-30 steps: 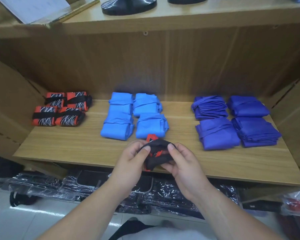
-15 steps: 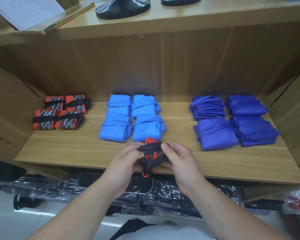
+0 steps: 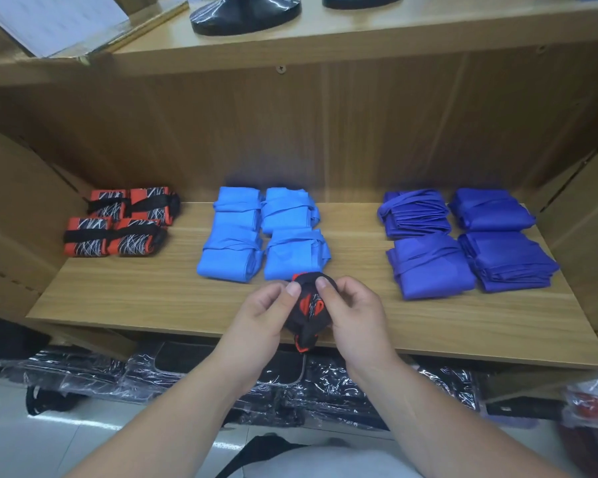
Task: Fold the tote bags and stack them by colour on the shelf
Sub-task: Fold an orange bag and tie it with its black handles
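Head camera, looking down at a wooden shelf (image 3: 145,298) from a standing position. Both bare hands met at the shelf's front edge, and between them was a small black-and-red tote bag (image 3: 309,303), scrunched into a tight bundle. The left hand (image 3: 261,317) curled around the bundle's left side, thumb pressing on top. The right hand (image 3: 354,315) curled around its right side, thumb tip also on top, just beside the left thumb. A short red-tipped tail of fabric hung below the hands, past the shelf edge. How far the bundle was folded was hard to tell, since the fingers covered much of it.

Just beyond the fingertips lay the light blue bags (image 3: 259,232), four folded bundles in two columns, the nearest almost touching the held bag. Well to the left of the left hand sat the orange-red patterned bags (image 3: 118,222), four small bundles wrapped with black straps. Well to the right of the right hand were the dark blue bags (image 3: 463,243), four folded piles in two columns.

Above and beyond the hands ran an upper shelf (image 3: 411,32) carrying two glossy black bases (image 3: 246,10) and a sheet of paper (image 3: 56,20) at the left. Below the wrists, under the shelf, lay black items in clear plastic wrap (image 3: 145,370).
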